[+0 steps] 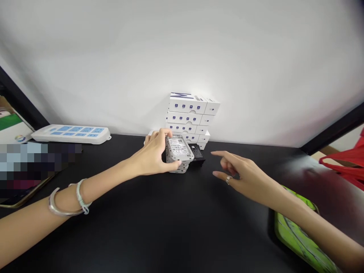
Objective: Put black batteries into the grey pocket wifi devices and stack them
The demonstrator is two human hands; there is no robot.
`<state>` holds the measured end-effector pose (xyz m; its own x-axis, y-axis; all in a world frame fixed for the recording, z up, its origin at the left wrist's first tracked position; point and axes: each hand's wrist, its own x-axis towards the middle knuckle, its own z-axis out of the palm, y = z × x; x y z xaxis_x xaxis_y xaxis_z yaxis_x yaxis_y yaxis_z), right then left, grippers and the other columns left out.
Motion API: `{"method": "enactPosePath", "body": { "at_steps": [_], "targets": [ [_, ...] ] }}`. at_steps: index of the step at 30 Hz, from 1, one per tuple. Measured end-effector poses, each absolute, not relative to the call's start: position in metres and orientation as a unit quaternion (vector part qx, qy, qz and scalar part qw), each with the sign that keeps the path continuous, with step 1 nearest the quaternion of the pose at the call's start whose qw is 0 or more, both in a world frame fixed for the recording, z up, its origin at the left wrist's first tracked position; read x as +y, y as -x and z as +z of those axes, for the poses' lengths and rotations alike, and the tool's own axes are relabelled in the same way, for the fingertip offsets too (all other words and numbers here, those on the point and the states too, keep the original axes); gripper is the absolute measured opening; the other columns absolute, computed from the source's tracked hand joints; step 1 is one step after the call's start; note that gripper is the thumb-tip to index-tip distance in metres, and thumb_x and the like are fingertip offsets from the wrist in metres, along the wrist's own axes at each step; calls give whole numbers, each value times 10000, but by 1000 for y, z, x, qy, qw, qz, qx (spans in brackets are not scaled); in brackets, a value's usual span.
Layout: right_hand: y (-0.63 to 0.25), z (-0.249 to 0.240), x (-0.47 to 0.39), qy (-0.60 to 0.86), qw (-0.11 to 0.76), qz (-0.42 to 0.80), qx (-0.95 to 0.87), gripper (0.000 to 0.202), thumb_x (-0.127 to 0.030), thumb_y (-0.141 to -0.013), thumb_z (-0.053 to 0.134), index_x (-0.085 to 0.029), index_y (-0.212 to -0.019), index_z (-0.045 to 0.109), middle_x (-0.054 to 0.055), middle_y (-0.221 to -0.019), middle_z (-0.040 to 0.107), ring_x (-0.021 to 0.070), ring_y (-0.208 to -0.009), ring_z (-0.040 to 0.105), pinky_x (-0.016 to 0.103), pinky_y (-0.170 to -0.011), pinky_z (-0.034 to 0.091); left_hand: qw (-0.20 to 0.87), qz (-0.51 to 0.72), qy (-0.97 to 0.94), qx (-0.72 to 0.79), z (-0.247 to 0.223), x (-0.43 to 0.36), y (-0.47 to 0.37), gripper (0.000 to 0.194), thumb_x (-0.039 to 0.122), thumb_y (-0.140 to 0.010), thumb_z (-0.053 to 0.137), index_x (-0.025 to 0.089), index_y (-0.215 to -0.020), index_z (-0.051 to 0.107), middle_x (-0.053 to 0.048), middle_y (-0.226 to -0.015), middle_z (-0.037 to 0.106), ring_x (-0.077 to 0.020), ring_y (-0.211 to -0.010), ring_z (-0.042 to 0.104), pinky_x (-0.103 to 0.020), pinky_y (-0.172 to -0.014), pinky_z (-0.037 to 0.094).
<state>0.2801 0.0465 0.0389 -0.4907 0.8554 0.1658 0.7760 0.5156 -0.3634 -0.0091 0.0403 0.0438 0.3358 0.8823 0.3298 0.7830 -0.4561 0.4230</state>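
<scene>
My left hand (155,153) has its thumb on the near edge and its fingers on the far edge of a flat white electronic device (179,148) with a printed label in its recessed face. This device is the uppermost of a small stack of similar white devices (178,170); whether it is lifted off the stack I cannot tell. Just right of the stack lie black flat batteries (196,153), piled up. To the right of the batteries hovers my right hand (234,168), with thumb and index finger apart and nothing between them.
Several white printed boxes (187,108) are stacked against the wall behind the devices. A white-and-blue power strip (72,133) lies at the back left. A green patterned object (295,231) lies under my right forearm on the black table (170,227). Something red (347,163) is at the far right.
</scene>
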Motion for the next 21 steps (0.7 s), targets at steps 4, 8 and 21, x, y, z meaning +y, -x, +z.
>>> {"method": "enactPosePath", "body": {
  "at_steps": [4,8,21],
  "targets": [
    [-305,32,37,510,165,138,-833,429,-449,-868,555,-292,-1260,481,-19,-785,538,151,-617,481,274,-580,431,76,284,-822,488,41,29,12,567,382,-870,571,291,-1291,200,-114,-1487,263,-317,-1362,330,-502,-1055,372],
    [-315,28,36,520,163,140,-827,289,-457,-864,553,-268,-1078,508,-31,-730,535,152,-611,455,281,-605,414,27,357,-772,524,43,-1,16,415,307,-909,505,251,-1259,290,-118,-1386,385,-260,-1204,486,-395,-908,456],
    [-304,16,30,495,66,146,-854,271,-342,-963,346,-250,-719,271,-41,-652,424,148,-562,362,278,-551,295,235,207,-715,624,26,-4,28,399,409,-985,300,216,-699,501,44,-584,543,-149,-534,503,-266,-544,359]
  ]
}}
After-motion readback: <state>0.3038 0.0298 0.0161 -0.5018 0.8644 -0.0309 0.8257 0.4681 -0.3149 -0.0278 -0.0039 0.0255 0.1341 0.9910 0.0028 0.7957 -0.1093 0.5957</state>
